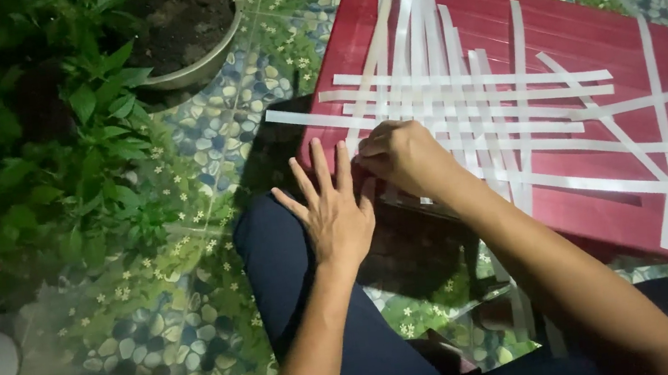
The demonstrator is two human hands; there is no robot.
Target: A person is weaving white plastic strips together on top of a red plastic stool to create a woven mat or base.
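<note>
The white strips [467, 105] are laid crossed on the red stool top [585, 33], a flat bed for weaving; their near ends are pinched by the right hand [397, 155]; the left hand [335, 212] is spread open, empty, on the knee [273, 245] for steadiness.

Head cam, steep downward, close range.

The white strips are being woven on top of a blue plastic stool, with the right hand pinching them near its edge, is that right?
Not quite: the stool is red, not blue, as the head view shows. The white strips do lie woven across it, and the right hand pinches them near its edge.
</note>
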